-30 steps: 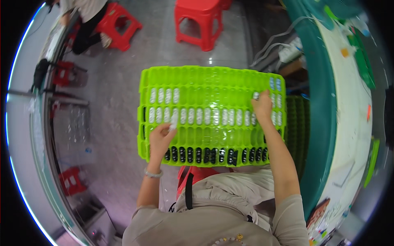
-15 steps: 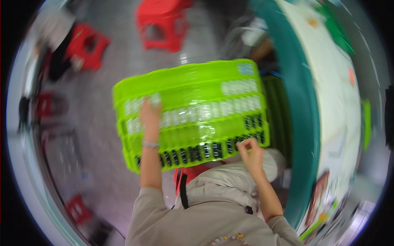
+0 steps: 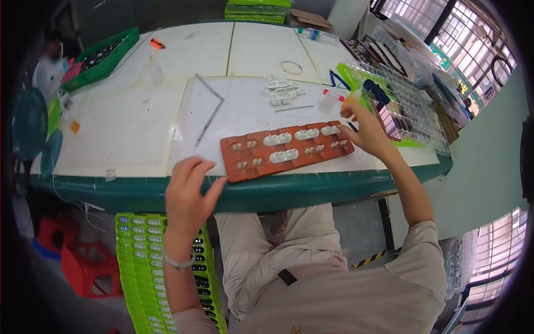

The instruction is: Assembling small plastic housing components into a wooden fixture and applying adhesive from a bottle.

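A reddish-brown board [image 3: 243, 172] with shaped recesses lies near the table's front edge. Several white multi-lobed pieces [image 3: 277, 139] sit in it, and other recesses show pairs of small pale knobs. Beside the board's left end, my left hand [image 3: 191, 189] hovers with its fingers apart, holding nothing. At the opposite end, my right hand [image 3: 367, 129] is by the last white piece [image 3: 330, 130], thumb and curled fingers apart; I see nothing held in it. More white pieces [image 3: 282, 91] are heaped behind the board, close to a thin metal rod [image 3: 293, 108].
Green trays [image 3: 136, 267] of white and black pieces stand below the table, left of my legs. On the table [image 3: 128, 128] are a folding metal rule [image 3: 210, 111], a red-capped bottle [image 3: 330, 101], blue tweezers [image 3: 339, 79] and a dark-green bin [image 3: 103, 58]. Clear plastic trays [image 3: 409, 94] stand right.
The view has swung from the green tray to the white table. Both my hands have left the tray and are now at the two ends of the brown board.
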The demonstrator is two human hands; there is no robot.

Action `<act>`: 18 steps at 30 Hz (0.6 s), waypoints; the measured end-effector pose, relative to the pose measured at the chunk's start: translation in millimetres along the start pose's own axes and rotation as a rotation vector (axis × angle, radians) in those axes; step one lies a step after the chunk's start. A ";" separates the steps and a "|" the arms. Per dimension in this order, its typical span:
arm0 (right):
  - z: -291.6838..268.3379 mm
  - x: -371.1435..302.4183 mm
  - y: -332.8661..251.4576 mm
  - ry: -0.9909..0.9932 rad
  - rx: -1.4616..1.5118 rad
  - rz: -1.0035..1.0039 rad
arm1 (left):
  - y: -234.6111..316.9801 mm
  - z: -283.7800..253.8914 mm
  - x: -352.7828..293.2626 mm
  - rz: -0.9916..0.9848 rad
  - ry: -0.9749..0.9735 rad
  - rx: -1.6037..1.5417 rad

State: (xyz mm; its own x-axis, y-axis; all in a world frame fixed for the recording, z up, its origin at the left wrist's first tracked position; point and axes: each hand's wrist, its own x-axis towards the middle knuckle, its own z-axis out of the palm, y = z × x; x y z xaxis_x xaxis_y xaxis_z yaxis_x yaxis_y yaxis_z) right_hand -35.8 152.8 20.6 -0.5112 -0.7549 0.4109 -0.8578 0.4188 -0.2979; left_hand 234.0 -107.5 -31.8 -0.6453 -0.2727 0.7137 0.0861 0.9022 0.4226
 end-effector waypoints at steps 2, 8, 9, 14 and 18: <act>-7.0 11.0 23.7 -0.078 -0.069 -0.113 | 14.8 27.3 56.1 0.129 -0.214 -0.071; 14.3 35.7 40.9 -0.614 -0.052 -0.234 | 10.9 87.9 122.3 0.204 -0.746 0.031; 16.7 39.8 41.6 -0.614 -0.023 -0.253 | 10.0 93.2 125.7 0.191 -0.886 0.079; 16.4 58.3 46.0 -0.764 -0.142 -0.308 | 8.2 115.5 140.3 0.203 -1.076 0.195; 11.7 52.2 60.9 -0.555 -0.050 -0.383 | -0.8 130.7 139.6 0.282 -1.049 0.150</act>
State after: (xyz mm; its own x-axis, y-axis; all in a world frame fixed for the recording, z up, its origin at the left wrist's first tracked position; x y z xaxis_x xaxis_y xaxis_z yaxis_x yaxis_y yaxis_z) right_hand -114.2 133.0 13.9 -0.0795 -0.9964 -0.0277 -0.9814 0.0832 -0.1733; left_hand 44.7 -102.7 -5.5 -0.9482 0.3057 -0.0867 0.2846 0.9384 0.1961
